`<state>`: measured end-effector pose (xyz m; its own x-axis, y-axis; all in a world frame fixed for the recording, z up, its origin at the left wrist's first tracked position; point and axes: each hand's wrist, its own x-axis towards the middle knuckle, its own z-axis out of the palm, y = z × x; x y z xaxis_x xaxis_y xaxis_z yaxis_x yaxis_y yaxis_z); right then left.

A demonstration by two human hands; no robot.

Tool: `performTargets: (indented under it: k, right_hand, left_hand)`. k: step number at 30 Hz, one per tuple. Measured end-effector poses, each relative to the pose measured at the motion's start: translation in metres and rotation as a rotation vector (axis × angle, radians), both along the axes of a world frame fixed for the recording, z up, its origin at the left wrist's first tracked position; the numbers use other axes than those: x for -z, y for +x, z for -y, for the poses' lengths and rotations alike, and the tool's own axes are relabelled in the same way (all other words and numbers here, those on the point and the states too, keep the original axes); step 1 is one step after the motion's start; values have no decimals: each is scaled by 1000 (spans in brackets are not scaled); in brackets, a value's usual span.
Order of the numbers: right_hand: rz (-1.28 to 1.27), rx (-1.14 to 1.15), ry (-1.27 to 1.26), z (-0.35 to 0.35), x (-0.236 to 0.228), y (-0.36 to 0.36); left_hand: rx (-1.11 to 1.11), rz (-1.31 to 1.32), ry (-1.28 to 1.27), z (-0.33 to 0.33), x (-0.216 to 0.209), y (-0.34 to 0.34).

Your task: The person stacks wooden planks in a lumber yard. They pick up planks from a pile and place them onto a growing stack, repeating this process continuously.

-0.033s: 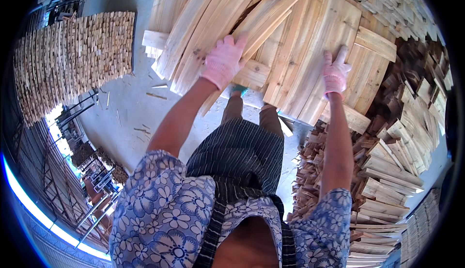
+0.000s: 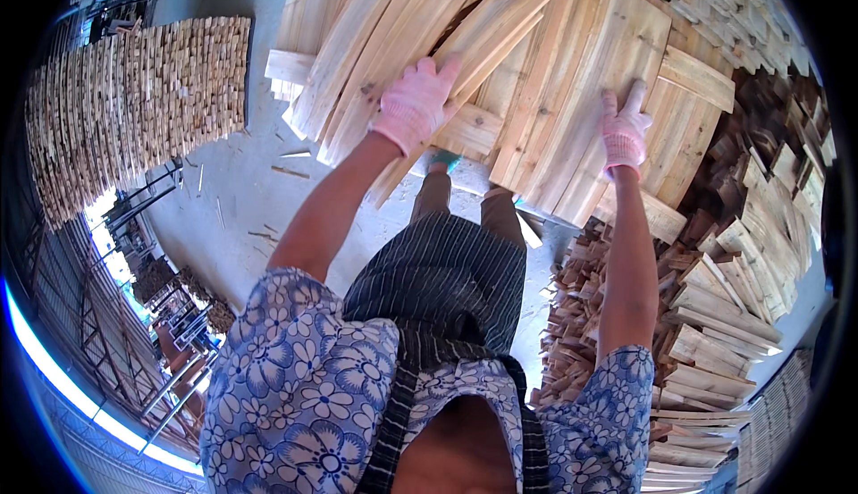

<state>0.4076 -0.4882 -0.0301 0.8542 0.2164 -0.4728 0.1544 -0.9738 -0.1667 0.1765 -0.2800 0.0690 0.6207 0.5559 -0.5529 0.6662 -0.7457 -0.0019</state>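
Both my hands wear pale pink gloves. My left hand (image 2: 414,105) lies on the fanned, overlapping planks (image 2: 375,56) at the left, its fingers stretched out along the wood and apart. My right hand (image 2: 624,128) rests on a wide pale plank (image 2: 608,56) at the right, thumb and forefinger spread; the other fingers show less clearly. Narrower planks (image 2: 527,110) lie side by side between the hands. Under these boards, short crosspieces (image 2: 474,128) stick out. The left-hand planks lie askew over the others.
A tall stack of wood strips (image 2: 138,110) stands at the far left. Heaped offcuts (image 2: 585,306) and loose boards (image 2: 715,351) fill the right side. More stacked boards (image 2: 715,3) are at the far right. Wood scraps (image 2: 290,172) lie on the grey floor (image 2: 232,226).
The view has shifted very slightly. Both hands stay at about the same places on the planks, and nothing has visibly been picked up or let go.
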Motion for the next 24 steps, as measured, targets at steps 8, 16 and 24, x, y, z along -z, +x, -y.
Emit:
performTargets:
  k: [8, 16, 24]
  right_hand:
    - [-205, 9, 798, -102, 14, -137]
    - [-348, 415, 700, -114, -14, -161]
    - [-67, 322, 1076, -81, -115, -105]
  left_hand:
    - [-270, 437, -117, -117, 10, -98]
    - [-445, 66, 68, -124, 1, -130]
    - [-465, 83, -150, -137, -17, -115]
